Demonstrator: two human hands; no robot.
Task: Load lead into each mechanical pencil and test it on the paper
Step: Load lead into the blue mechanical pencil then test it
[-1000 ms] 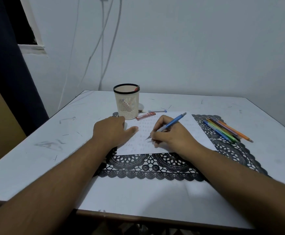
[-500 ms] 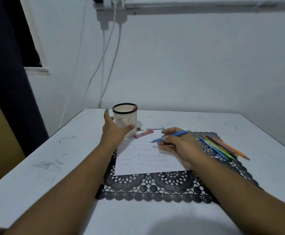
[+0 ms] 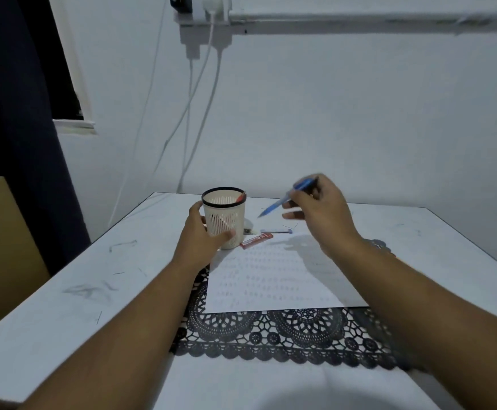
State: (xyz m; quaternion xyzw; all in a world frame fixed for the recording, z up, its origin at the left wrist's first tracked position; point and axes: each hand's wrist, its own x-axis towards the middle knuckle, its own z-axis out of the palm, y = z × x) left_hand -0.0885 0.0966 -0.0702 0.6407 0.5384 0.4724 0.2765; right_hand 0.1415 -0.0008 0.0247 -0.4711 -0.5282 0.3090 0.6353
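Note:
My right hand (image 3: 320,214) holds a blue mechanical pencil (image 3: 282,201) in the air, tip pointing down-left toward the cream mesh pencil cup (image 3: 226,216). My left hand (image 3: 204,239) grips the cup's near side. A red pencil (image 3: 241,197) leans inside the cup at its rim. A red lead case (image 3: 256,240) lies just right of the cup, with a thin lead tube (image 3: 277,231) behind it. The white paper (image 3: 274,279), covered in rows of small marks, lies on the black lace mat (image 3: 271,335).
The white table (image 3: 63,306) meets the wall at the back. Cables (image 3: 194,113) hang down the wall behind the cup. A dark curtain (image 3: 19,113) and a brown box (image 3: 1,247) stand to the left. My right forearm hides the mat's right side.
My right hand lifted the blue pencil off the paper and carried it up toward the cup. My left hand left the paper and closed around the cup. The view tilted upward.

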